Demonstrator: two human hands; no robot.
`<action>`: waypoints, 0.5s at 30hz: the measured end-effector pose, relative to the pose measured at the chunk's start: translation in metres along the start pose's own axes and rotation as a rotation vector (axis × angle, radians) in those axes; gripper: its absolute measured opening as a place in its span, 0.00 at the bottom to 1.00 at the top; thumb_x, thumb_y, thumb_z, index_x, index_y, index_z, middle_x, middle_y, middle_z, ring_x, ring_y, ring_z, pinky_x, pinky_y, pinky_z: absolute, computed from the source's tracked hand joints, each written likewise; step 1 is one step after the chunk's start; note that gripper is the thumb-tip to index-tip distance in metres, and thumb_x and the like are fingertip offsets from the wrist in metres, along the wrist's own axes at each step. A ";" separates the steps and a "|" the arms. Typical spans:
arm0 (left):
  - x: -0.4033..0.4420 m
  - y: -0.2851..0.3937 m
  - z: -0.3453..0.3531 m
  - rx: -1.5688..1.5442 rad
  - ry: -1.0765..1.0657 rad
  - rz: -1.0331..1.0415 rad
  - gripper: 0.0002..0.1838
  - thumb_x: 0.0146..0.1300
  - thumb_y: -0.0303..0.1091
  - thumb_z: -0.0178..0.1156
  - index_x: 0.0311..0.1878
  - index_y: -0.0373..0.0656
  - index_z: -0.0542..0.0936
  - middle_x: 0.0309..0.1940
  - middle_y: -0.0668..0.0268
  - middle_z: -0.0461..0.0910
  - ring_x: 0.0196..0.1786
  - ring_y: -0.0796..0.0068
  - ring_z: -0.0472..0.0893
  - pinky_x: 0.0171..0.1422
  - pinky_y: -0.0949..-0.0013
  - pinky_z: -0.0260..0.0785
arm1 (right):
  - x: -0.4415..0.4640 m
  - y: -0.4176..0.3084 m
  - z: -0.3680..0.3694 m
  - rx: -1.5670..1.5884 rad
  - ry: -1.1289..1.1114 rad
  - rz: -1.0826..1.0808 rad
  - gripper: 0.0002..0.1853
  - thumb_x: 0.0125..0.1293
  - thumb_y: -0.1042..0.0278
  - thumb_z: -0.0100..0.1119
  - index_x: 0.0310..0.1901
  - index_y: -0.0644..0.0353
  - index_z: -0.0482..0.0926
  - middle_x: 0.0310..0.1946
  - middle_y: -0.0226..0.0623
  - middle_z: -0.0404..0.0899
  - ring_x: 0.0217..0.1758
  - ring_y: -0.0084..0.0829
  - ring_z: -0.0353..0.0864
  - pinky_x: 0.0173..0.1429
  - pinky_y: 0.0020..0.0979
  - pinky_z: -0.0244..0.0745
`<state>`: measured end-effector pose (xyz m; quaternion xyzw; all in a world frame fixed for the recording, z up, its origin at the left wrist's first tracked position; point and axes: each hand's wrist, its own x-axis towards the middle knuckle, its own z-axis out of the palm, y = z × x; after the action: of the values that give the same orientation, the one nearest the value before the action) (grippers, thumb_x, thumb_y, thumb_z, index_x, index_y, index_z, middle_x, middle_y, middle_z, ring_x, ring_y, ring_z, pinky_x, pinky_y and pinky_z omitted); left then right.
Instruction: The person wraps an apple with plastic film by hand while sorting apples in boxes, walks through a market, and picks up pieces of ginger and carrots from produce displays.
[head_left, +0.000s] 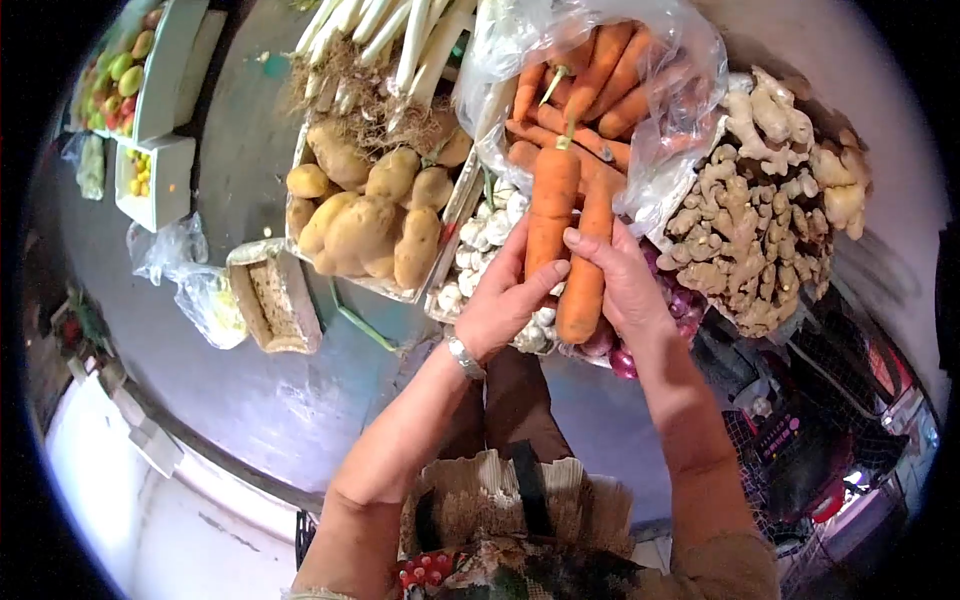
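Note:
My left hand [515, 295], with a watch on its wrist, is closed around a thick orange carrot [552, 205] that points away from me. Beside it, my right hand [625, 275] grips a second, slimmer carrot [583, 300], its thumb lying along the top. The two carrots are side by side, close together. Just beyond them lies a clear plastic bag [690, 100], spread open, with several more carrots [620, 75] inside. Garlic bulbs [475, 250] and red onions [685, 305] show below and around my hands.
Potatoes [365, 215] fill a box on the left, with leeks [385, 40] behind. Ginger [755, 220] is heaped at the right. A small worn tray [275, 295] and plastic bags [205, 300] lie on the floor. Fruit boxes [165, 85] stand at far left.

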<state>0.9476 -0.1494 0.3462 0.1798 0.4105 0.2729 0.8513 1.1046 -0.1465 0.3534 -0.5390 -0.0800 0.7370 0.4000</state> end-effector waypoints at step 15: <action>-0.115 -0.059 -0.036 -0.191 0.318 -0.293 0.29 0.61 0.23 0.60 0.66 0.45 0.63 0.33 0.70 0.71 0.22 0.81 0.69 0.23 0.77 0.64 | -0.001 0.007 0.001 -0.185 0.016 0.222 0.22 0.67 0.65 0.58 0.59 0.61 0.66 0.39 0.33 0.75 0.37 0.24 0.76 0.41 0.26 0.75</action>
<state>0.8782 -0.2631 0.3625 -0.0082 0.5333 0.2091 0.8196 1.1004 -0.1510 0.3505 -0.5851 -0.0843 0.7618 0.2650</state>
